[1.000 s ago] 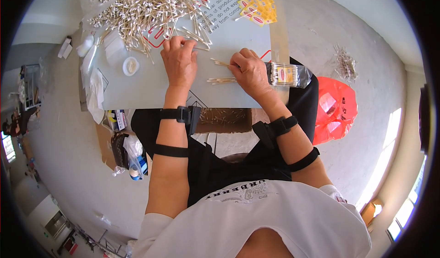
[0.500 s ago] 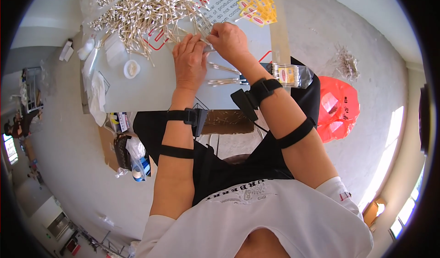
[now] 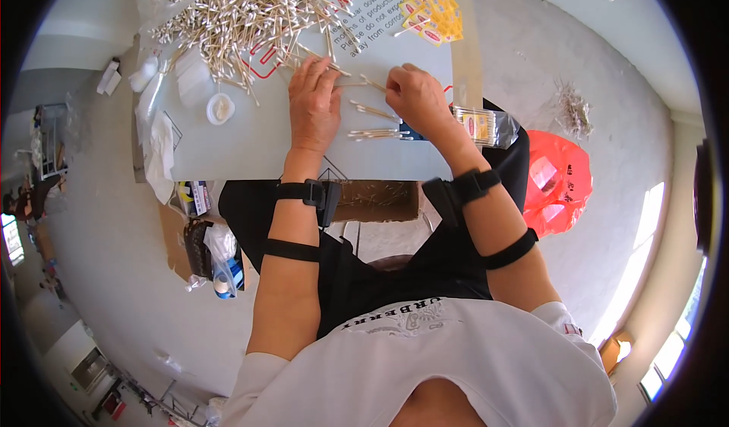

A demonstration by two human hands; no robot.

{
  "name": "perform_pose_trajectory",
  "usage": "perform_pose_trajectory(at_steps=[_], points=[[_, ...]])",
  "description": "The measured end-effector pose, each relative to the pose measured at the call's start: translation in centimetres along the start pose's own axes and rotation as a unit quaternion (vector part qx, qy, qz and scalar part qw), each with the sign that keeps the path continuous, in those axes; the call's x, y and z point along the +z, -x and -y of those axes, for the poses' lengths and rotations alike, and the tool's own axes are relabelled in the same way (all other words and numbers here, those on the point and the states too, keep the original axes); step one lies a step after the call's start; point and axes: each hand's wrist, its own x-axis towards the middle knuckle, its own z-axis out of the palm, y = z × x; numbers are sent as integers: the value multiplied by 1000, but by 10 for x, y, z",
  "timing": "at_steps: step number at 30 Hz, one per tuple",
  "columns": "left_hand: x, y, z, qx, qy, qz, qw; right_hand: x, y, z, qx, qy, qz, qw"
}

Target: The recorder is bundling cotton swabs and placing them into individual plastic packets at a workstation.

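Grey, flat and rectangular, the worktop carries every item in use. A large loose heap of cotton swabs covers its far left corner, spilling over a printed sheet at the far edge. A filled clear packet of swabs lies at the right edge. A small aligned row of swabs lies near the middle, between the hands. The left hand rests palm down, fingers flat on stray swabs at the heap's near margin; it grips nothing. The right hand pinches a few swabs at its fingertips, grip nearly closed.

Judged step: gathering swabs from the heap into counted bundles. The next move calls for laying the pinched swabs parallel with the row.

A small white dish and crumpled white wrapping sit at the left edge, well apart. Tangled stray swabs may obstruct a clean pick.
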Motion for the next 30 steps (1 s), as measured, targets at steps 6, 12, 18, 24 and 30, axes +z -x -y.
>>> perform_pose_trajectory(at_steps=[6, 12, 18, 24, 30], points=[[-4, 2, 8, -35, -42, -22, 998, -9, 19, 8, -18, -69, 21, 997], [-3, 2, 6, -31, -43, -18, 998, 28, -34, 34, -47, -35, -68, 996], [-6, 6, 19, -42, -62, -38, 996, 19, -46, 27, -20, 15, 48, 999], [-5, -14, 13, -40, -43, -46, 997, 12, -32, 25, -36, -10, 35, 999], [6, -29, 39, 19, -44, -37, 998, 31, -30, 28, -63, 11, -41, 997]])
